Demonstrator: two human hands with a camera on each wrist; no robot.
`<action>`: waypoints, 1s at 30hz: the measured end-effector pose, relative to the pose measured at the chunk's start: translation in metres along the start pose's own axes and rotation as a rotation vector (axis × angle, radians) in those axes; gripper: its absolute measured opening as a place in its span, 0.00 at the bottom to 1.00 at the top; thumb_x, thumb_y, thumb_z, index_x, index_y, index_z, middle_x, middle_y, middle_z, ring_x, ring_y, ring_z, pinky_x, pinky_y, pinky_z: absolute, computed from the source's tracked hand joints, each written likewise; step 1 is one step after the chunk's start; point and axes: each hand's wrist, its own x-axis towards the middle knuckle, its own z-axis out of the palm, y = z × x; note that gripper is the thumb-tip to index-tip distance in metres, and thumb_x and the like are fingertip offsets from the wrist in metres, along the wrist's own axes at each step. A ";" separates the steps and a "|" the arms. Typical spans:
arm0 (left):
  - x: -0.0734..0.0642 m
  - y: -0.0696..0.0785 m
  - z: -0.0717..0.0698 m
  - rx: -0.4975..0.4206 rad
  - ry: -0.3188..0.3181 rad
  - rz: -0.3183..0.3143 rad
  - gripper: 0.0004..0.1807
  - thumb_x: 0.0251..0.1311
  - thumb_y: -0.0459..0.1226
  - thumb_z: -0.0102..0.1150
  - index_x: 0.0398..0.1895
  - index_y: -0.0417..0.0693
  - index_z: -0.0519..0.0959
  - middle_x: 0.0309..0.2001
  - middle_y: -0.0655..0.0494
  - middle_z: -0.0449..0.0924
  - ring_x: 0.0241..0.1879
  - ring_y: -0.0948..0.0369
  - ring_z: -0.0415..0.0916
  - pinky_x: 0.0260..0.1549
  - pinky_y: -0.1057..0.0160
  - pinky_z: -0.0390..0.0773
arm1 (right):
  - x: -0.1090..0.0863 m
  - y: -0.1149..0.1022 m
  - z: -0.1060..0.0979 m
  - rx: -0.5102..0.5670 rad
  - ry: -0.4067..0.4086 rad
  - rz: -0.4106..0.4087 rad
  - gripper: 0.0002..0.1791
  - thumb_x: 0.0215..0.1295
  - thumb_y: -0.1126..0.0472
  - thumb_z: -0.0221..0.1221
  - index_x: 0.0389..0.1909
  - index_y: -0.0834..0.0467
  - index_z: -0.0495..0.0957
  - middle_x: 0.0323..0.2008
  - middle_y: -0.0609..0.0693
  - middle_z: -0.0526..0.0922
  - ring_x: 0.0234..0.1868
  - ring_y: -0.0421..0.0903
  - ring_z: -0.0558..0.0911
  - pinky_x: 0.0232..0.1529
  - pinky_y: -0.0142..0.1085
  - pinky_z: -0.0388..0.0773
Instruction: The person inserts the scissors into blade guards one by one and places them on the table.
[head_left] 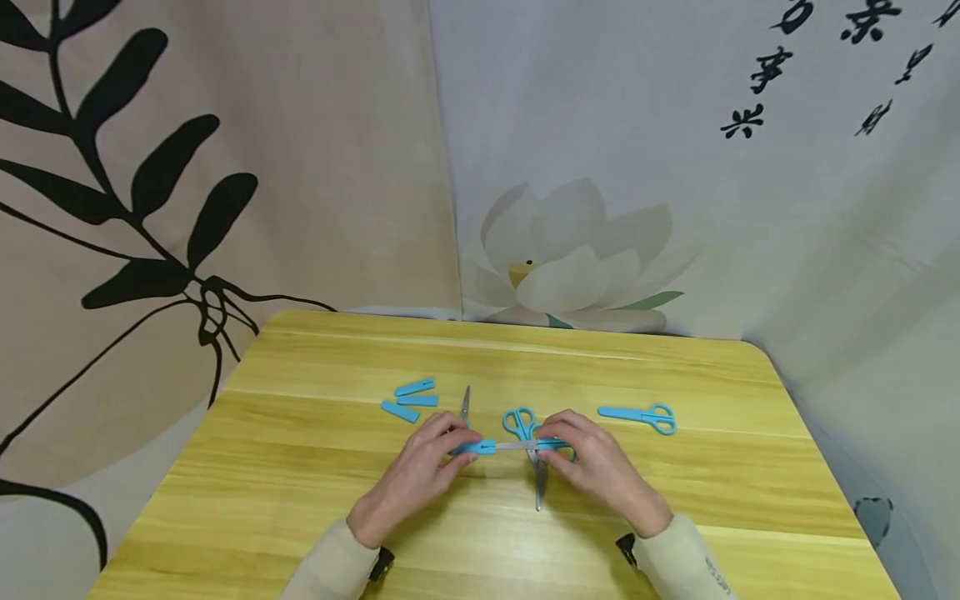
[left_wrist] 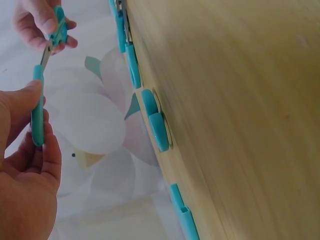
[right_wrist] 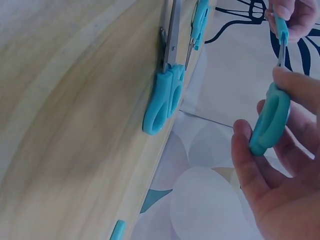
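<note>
My left hand (head_left: 424,460) pinches a blue blade cover (head_left: 483,447) between thumb and fingers. Opposite it, my right hand (head_left: 592,454) grips a pair of scissors by its blue handles (right_wrist: 270,120). The closed blades (head_left: 513,446) bridge the gap between the hands, their tip end at the cover's mouth; how deep they sit inside is hidden. Both hands are raised above the table. Beneath the right hand's scissors lies an uncovered pair of scissors (head_left: 520,422), blades toward me. Another bare blade (head_left: 466,402) shows behind the left hand, its handles hidden.
Three loose blue covers (head_left: 417,401) lie on the wooden table (head_left: 315,467), behind and left of the left hand. A covered pair of scissors (head_left: 637,415) lies to the right. A printed curtain (head_left: 360,167) hangs behind the table.
</note>
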 end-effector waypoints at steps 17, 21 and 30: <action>0.002 0.001 0.004 0.003 -0.005 -0.011 0.10 0.63 0.33 0.71 0.46 0.47 0.88 0.46 0.59 0.79 0.43 0.64 0.73 0.38 0.65 0.80 | 0.006 -0.007 0.005 -0.021 -0.016 0.004 0.14 0.57 0.63 0.77 0.42 0.57 0.86 0.47 0.45 0.83 0.45 0.42 0.83 0.46 0.40 0.85; 0.002 0.002 0.004 -0.001 -0.009 -0.014 0.10 0.62 0.32 0.72 0.46 0.47 0.87 0.46 0.59 0.79 0.43 0.63 0.73 0.38 0.65 0.80 | 0.008 -0.011 0.004 -0.029 -0.032 -0.006 0.14 0.57 0.63 0.77 0.43 0.57 0.86 0.47 0.45 0.83 0.45 0.42 0.83 0.45 0.39 0.85; 0.003 0.003 0.006 -0.014 -0.024 -0.005 0.10 0.63 0.33 0.72 0.46 0.47 0.87 0.45 0.60 0.79 0.43 0.63 0.73 0.38 0.66 0.80 | 0.009 -0.017 0.006 -0.065 -0.022 -0.042 0.15 0.55 0.63 0.78 0.43 0.56 0.86 0.46 0.46 0.83 0.44 0.42 0.82 0.44 0.37 0.85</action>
